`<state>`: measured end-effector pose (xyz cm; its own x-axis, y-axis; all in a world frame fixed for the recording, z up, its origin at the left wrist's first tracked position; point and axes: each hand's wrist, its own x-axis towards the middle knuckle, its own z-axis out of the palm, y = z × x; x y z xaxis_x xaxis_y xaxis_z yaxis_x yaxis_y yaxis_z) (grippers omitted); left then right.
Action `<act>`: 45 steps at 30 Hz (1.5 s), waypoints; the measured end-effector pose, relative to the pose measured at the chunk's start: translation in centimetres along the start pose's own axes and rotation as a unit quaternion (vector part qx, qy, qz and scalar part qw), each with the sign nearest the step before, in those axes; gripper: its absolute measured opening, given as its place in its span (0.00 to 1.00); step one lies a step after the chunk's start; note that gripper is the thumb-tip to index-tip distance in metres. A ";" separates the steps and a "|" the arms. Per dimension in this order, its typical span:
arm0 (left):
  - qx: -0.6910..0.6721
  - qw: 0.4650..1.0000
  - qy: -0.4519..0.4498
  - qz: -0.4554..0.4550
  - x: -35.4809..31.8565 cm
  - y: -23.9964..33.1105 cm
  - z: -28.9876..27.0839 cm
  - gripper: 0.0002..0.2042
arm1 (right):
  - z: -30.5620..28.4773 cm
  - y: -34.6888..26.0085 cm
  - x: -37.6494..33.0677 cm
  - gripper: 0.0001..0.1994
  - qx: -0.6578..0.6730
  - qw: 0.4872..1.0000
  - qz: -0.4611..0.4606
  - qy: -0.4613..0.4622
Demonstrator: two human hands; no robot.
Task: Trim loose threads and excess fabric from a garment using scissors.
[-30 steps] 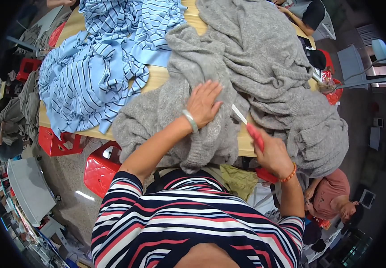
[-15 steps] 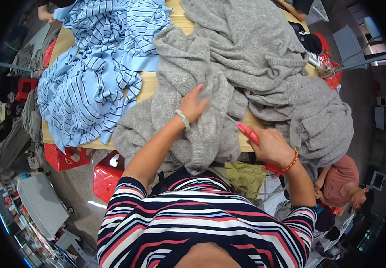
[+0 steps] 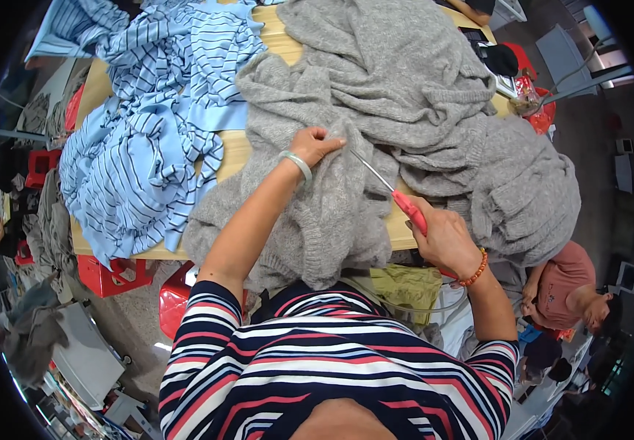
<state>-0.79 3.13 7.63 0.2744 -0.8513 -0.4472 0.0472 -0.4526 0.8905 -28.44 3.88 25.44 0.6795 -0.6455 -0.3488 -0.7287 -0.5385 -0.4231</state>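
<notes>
A grey knit garment lies bunched before me, its near edge hanging over the table's front. My left hand is on its upper part, thumb and fingers closed on a bit of the knit. In my right hand is a red-handled tool with a long, thin metal shaft. The shaft slants up and left over the knit, its tip close to my left fingertips. The exact shape of that tip is too small to make out.
More grey knitwear is heaped at the right, and light blue striped garments cover the left of the wooden table. Red stools stand below its edge. A person in a pink top is at the lower right.
My left hand has shifted slightly up and left and now pinches the knit. The tool's shaft points to those fingers. At the far left, blue striped fabric has been drawn outward.
</notes>
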 end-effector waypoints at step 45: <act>-0.037 0.995 0.082 0.035 3.3 -2.6 -1.7 0.10 | -1.5 2.7 6.7 0.13 0.000 0.985 -0.105 -0.138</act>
<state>1.59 1.94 3.95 0.4329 -0.8222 -0.3694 0.0906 -0.3680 0.9254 -25.94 -2.69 23.22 0.8122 -0.3479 -0.4683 -0.5701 -0.6437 -0.5105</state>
